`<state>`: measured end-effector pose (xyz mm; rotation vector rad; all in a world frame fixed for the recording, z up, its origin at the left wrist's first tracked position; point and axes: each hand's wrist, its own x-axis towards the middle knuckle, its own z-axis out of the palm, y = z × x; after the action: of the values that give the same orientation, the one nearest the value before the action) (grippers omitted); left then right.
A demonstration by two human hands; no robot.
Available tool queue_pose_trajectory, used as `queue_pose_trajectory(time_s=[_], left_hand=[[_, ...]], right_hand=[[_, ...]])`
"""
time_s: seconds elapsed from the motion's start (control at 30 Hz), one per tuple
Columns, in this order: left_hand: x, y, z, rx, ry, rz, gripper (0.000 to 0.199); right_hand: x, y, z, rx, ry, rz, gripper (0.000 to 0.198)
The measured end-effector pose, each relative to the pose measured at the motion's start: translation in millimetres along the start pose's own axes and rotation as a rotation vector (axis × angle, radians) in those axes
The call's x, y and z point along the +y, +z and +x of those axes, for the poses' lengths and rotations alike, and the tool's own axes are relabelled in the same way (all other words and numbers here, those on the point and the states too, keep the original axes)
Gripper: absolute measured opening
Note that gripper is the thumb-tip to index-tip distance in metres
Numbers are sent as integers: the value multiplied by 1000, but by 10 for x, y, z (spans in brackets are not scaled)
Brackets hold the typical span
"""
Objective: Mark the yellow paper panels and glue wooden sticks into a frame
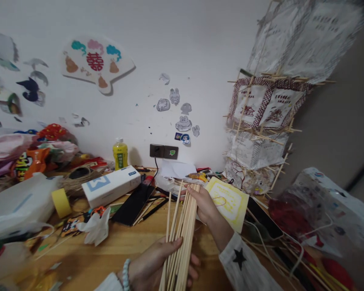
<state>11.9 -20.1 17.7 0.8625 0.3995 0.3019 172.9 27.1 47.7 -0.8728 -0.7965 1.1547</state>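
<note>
A bundle of thin wooden sticks [183, 226] stands slanted above the wooden table, held by both my hands. Low on the bundle, my left hand [157, 258] is closed, its thumb across the front and its fingers behind. Near the upper ends, my right hand [204, 204] grips the sticks from the right side. Two or so sticks on the left fan away from the rest. Just right of my right hand lies a yellow-edged paper sheet [229, 202] with yellow drawing on it.
A white box [111, 186], a yellow-green bottle [120, 154], a yellow tape roll [61, 203] and a black phone-like slab [133, 204] lie to the left. At right rise a tiered paper-and-stick lantern [267, 103], another dark slab [264, 218] and plastic bags [318, 210]. A cable runs from the wall socket [164, 151].
</note>
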Motion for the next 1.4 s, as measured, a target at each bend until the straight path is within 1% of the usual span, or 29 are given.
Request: queue_pose_trajectory(time_s=[0.1, 0.27, 0.33, 0.47, 0.57, 0.63, 0.73, 0.8, 0.87, 0.97, 1.07, 1.2, 1.3, 1.4], left_hand=[[3, -21, -6, -21, -21, 28, 43], [-38, -136, -8, -86, -139, 54, 54], [-68, -189, 8, -102, -166, 59, 54], [-107, -247, 49, -113, -163, 49, 49], [-113, -256, 60, -124, -164, 36, 54], [-106, -249, 55, -124, -169, 39, 58], [-86, -224, 42, -87, -181, 39, 64], [-75, -206, 40, -43, -167, 43, 64], [-78, -196, 48, 11, -132, 57, 59], [-111, -200, 74, 86, -27, 47, 47], [-150, -212, 100, 89, 65, 30, 46], [-159, -203, 106, 81, 78, 63, 38], [-144, -176, 95, 93, 56, 73, 37], [-121, -155, 82, 109, 41, 92, 39]], right_hand=[[14, -25, 11, 13, 18, 1, 36], [51, -67, 38, 30, 13, 38, 32], [59, -77, 44, 36, 11, 60, 33], [60, -79, 45, 37, 33, 88, 31], [46, -66, 38, 51, 62, 112, 29], [34, -59, 35, 62, 53, 113, 29], [21, -54, 37, 57, 37, 99, 32], [20, -51, 40, 57, 29, 96, 35], [27, -44, 42, 56, 12, 99, 37], [50, -36, 47, 42, -2, 84, 38], [70, -39, 51, 21, 21, 78, 36], [81, -42, 44, -16, 100, 136, 34], [84, -33, 30, -35, 170, 170, 32], [89, -22, 21, -17, 166, 171, 33]])
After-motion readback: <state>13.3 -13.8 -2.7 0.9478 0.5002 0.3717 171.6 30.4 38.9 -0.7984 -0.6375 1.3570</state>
